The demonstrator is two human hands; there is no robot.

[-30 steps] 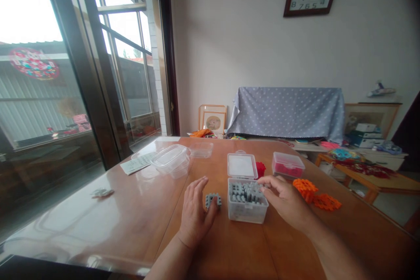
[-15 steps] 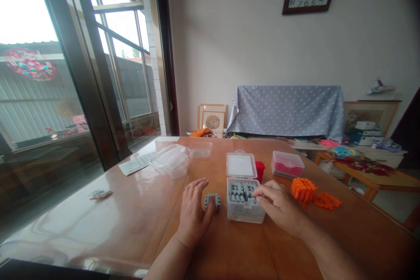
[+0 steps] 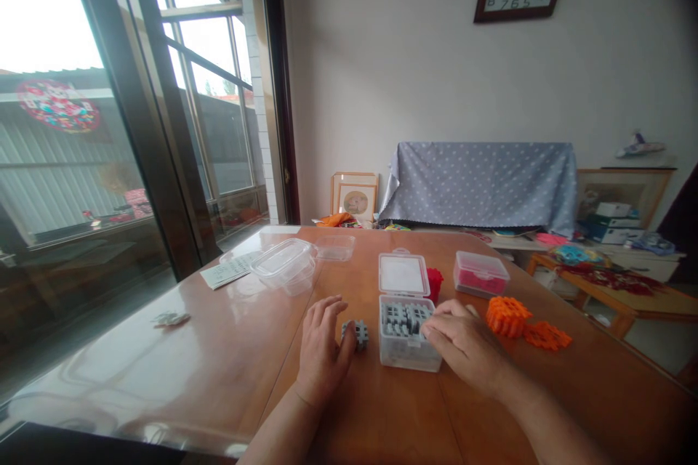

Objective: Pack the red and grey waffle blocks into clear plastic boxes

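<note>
My left hand [image 3: 324, 345] rests on the table with its fingers extended and apart. Its thumb lies at the left side of some grey interlocking plastic pieces [image 3: 360, 335], partly covering them. A clear plastic box [image 3: 410, 357], lid [image 3: 402, 274] tipped back, stands to the right of them. More grey pieces [image 3: 397, 318] fill the box. At the box's right rim is my right hand [image 3: 463, 340], its fingers bent and thumb and fingertips drawn together by the grey pieces. Whatever lies between those fingertips is hidden.
A red piece [image 3: 435, 283] stands behind the box. Orange pieces [image 3: 507, 316] are stacked on the right, with loose orange ones [image 3: 547, 336] beside them. Farther back are a closed box with pink contents [image 3: 480, 275], clear empty containers [image 3: 284, 265] and a printed sheet [image 3: 229, 270].
My left thumb has shifted off the front of the grey pieces to their left side. My right fingertips have drawn back slightly toward the box's right rim and curled in more.
</note>
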